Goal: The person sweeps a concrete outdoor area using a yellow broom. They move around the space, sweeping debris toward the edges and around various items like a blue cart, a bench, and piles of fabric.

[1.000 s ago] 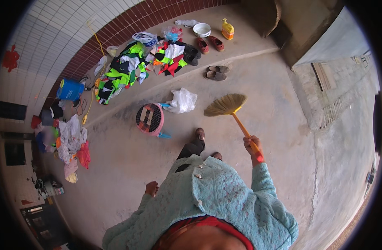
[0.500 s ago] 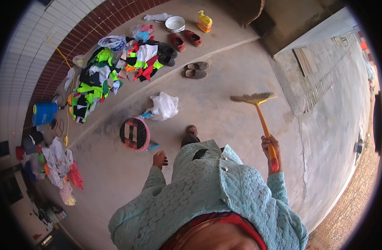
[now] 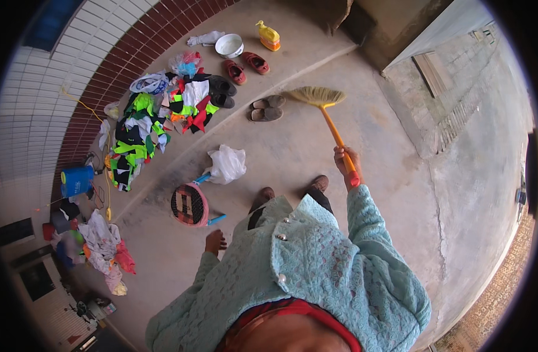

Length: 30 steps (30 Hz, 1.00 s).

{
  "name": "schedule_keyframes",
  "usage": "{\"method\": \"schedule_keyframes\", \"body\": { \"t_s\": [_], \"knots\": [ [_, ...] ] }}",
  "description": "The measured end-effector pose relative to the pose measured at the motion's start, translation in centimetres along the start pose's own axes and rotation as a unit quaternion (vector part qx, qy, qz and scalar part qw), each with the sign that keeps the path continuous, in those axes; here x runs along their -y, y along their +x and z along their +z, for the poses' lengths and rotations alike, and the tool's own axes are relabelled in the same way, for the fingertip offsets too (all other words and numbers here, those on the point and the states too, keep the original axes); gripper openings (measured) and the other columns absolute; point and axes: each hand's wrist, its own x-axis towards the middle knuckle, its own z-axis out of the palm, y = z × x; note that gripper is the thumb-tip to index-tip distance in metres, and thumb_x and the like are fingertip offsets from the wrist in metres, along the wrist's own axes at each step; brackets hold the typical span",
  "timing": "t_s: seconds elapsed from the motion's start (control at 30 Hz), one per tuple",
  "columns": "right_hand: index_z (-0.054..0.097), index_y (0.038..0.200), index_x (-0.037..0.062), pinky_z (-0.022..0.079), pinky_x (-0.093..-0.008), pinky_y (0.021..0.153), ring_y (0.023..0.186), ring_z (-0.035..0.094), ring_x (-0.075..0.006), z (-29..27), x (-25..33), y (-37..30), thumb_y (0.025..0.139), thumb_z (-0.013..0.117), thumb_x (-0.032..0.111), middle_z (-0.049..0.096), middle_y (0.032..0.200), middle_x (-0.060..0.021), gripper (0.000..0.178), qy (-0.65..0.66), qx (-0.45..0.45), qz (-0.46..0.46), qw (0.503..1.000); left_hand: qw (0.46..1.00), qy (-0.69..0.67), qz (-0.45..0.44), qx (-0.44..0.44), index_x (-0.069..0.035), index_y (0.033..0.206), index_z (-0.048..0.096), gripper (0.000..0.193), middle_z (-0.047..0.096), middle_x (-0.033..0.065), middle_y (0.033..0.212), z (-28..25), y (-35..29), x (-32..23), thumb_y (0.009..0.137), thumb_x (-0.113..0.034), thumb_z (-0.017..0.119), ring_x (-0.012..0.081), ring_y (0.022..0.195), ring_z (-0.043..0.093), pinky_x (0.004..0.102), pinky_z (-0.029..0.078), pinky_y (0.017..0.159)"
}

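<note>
Broom (image 3: pixel 332 126) with an orange handle slants away from the right hand (image 3: pixel 345 159), whose fingers are wrapped around it near its red end; its fanned bristles are at the far end, just right of a pair of brown slippers (image 3: pixel 266 108), and whether they touch the floor (image 3: pixel 292 146) I cannot tell. To the left, the left hand (image 3: pixel 215 241) hangs beside the body, fingers loosely parted and slightly bent, near a pink-rimmed round stool (image 3: pixel 188 204). Farther left, a heap of colourful cloth scraps (image 3: pixel 141 129) lies near the tiled wall (image 3: pixel 122 58).
</note>
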Motion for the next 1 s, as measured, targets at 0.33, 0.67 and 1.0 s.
{"method": "schedule_keyframes", "body": {
  "t_s": [0.33,0.67,1.0],
  "knots": [
    [0.037,0.094,-0.0039,0.043,-0.0146,0.046,0.055,0.045,-0.008,-7.3,1.5,-12.2,0.076,0.045,0.003,0.046,0.076,-0.0097,0.021,-0.09,-0.121,-0.006,0.989,0.998,0.036,0.032,0.034,-0.003,0.113,0.042,0.042,0.051,0.0111,0.077,4.5,0.8,-4.8,0.076,-0.023,0.047,0.0211,0.055,0.053,0.0337,0.048,0.045],
    [0.04,0.102,-0.0007,0.041,-0.0147,0.044,0.053,0.043,-0.0065,1.3,2.3,-19.1,0.072,0.044,-0.004,0.046,0.077,-0.01,0.03,-0.114,-0.133,-0.123,0.977,0.997,-0.053,-0.047,0.015,-0.004,0.113,0.042,0.04,0.049,0.0089,0.076,5.4,2.7,-7.4,0.078,-0.023,0.047,0.0196,0.055,0.053,0.0331,0.047,0.043],
    [0.037,0.101,-0.0009,0.042,-0.0156,0.047,0.057,0.044,-0.007,4.1,7.8,3.0,0.077,0.048,0.002,0.044,0.08,-0.009,0.027,-0.124,0.033,-0.07,0.989,0.994,0.106,0.016,0.005,-0.003,0.114,0.042,0.041,0.05,0.0111,0.076,3.0,0.8,1.7,0.077,-0.021,0.047,0.0211,0.055,0.053,0.0344,0.048,0.044]
  ]
}}
